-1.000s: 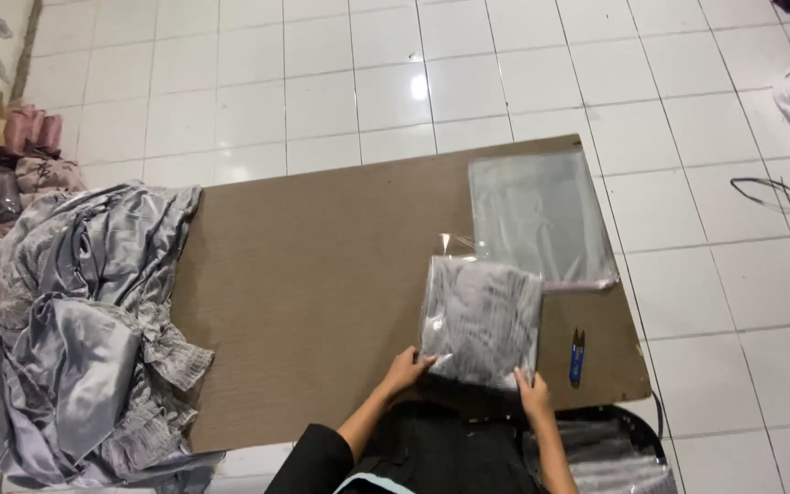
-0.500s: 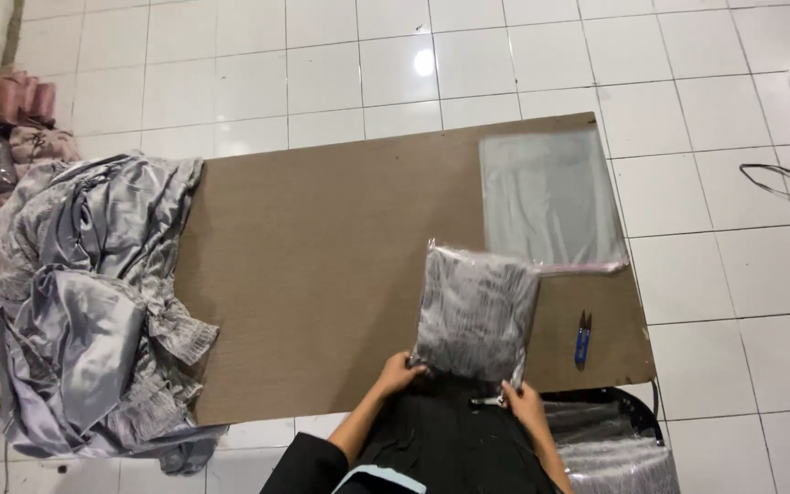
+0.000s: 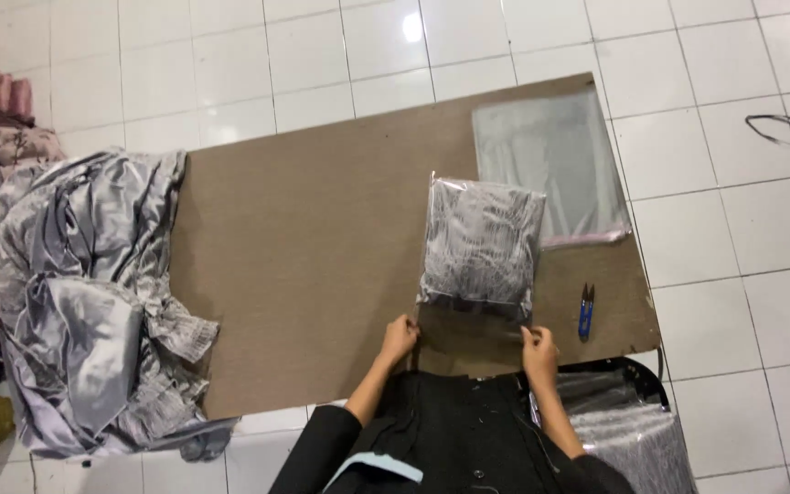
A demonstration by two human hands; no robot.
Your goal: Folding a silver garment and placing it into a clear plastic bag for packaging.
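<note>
Left hand [image 3: 400, 338], right hand [image 3: 538, 348] pinch bagged garment [image 3: 482, 245] (grey); board [image 3: 304, 256] beneath.

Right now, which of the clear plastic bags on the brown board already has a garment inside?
The bag both hands grip at its near end; it holds folded grey fabric. The bag stack beyond it lies flat and empty.

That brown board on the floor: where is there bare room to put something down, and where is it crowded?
The brown board is bare across its middle, between the grey satin pile on the left and the bagged garment. The right side is crowded: empty clear bags, the blue snips, and the left hand and right hand at the bag's near end.
</note>
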